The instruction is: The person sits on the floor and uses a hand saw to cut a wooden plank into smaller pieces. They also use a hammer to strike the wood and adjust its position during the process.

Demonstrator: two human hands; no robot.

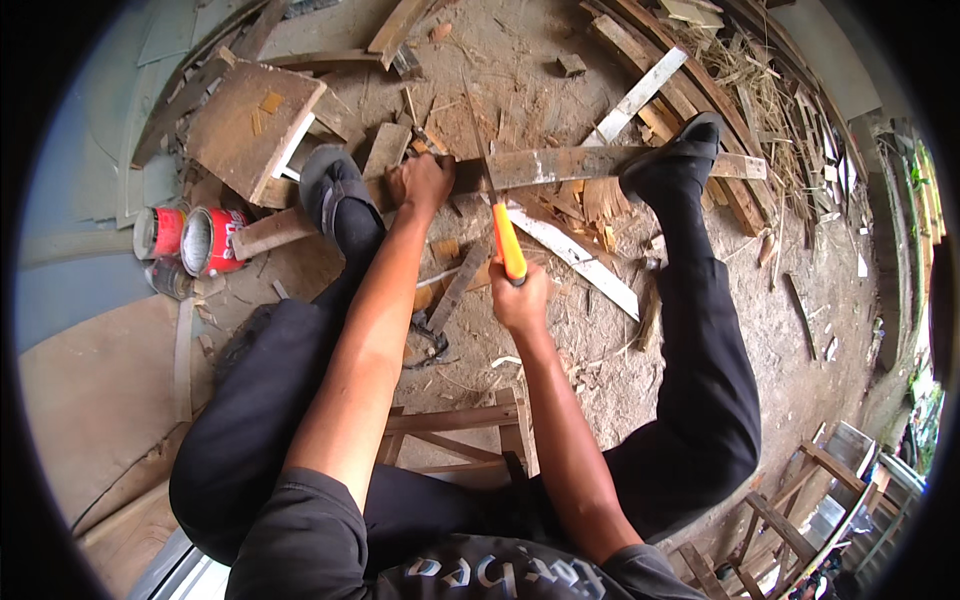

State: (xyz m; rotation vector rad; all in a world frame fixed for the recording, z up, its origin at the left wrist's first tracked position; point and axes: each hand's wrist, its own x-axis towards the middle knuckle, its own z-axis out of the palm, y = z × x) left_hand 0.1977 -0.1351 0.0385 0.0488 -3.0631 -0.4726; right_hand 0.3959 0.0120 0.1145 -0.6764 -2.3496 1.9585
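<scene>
A long wooden plank (565,166) lies crosswise before me, with my sandalled feet on it to either side. My left hand (420,182) is closed round the plank, just left of the saw. In my right hand (521,298) is the orange and yellow handle of a handsaw (510,243). Its thin blade crosses the plank beside my left hand and points away from me. The blade's cutting edge and any cut in the wood are too small to make out.
Two red cans (212,240) stand at the left, near a brown board (250,125). A white-painted strip (575,258) lies beyond my right hand. Scrap planks and splinters (760,110) are heaped at the far right. A wooden frame (460,430) sits between my legs.
</scene>
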